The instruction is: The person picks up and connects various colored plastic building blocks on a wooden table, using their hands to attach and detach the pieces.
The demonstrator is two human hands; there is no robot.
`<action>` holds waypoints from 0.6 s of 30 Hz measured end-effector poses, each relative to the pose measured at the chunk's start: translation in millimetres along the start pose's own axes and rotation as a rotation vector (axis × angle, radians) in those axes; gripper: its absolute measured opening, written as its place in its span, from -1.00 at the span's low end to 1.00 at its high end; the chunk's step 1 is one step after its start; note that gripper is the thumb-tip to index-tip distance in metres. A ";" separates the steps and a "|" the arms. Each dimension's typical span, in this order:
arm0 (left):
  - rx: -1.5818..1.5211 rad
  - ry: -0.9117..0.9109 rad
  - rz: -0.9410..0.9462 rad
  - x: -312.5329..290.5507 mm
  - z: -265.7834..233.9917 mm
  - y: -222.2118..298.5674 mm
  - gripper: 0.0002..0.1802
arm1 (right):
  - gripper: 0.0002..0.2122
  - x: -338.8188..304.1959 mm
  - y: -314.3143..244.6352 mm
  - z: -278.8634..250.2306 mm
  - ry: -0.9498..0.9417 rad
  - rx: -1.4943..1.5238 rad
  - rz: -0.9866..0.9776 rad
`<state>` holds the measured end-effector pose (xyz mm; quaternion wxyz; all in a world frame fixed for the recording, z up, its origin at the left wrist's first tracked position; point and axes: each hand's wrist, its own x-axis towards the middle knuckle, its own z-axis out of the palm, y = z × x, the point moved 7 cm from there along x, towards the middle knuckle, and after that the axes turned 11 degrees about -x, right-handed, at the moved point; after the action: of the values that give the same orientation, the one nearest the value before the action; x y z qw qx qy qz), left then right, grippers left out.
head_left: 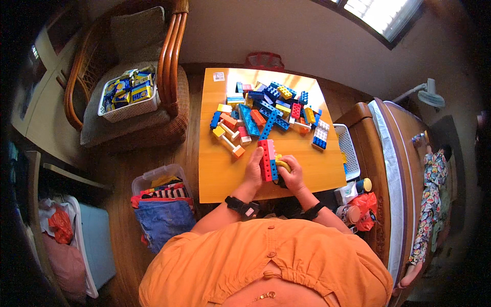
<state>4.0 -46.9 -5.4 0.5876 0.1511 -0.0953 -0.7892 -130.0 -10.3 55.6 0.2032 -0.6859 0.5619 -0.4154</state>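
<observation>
Near the front of the wooden table, my left hand grips an upright assembly of toy building blocks in red, pink and blue. Its thumb presses along the left side. My right hand is closed on a small yellow piece against the assembly's right side; fingers hide most of this piece. Just beyond the assembly stands or lies a long blue studded block; whether it joins the assembly I cannot tell. A heap of loose blocks in several colours spreads beyond my hands.
A white-and-blue block stack lies at the table's right. Beside that edge is a white basket. A rattan chair holds a basket of packets. A clothes bin stands left. A person lies on the bed at right.
</observation>
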 end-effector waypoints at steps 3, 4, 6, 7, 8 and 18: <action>-0.040 -0.039 0.006 -1.1 4.9 1.6 -0.45 | -0.82 -1.7 -0.3 -0.5 0.024 0.005 -0.018; -0.033 -0.031 0.006 -1.4 5.1 2.7 -0.45 | -0.82 -1.4 -0.8 -1.6 0.032 -0.007 -0.012; -0.011 -0.097 0.019 -0.5 10.6 3.9 -0.44 | -0.82 -1.1 -1.8 -2.7 0.032 -0.010 -0.007; -0.040 -0.118 -0.012 2.4 6.9 0.8 -0.42 | -0.82 -0.5 -4.1 -3.6 0.041 -0.031 -0.035; -0.038 -0.110 -0.005 2.2 2.0 2.1 -0.42 | -0.82 -0.8 -6.3 -3.7 0.050 -0.052 -0.062; 0.024 -0.078 -0.051 9.4 7.1 0.0 -0.36 | -0.81 11.7 3.1 -9.2 -0.017 0.035 -0.129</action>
<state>-0.9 -56.2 0.0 0.5615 0.1295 -0.1236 -0.8079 -138.9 -20.4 62.6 0.1929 -0.7204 0.5075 -0.4316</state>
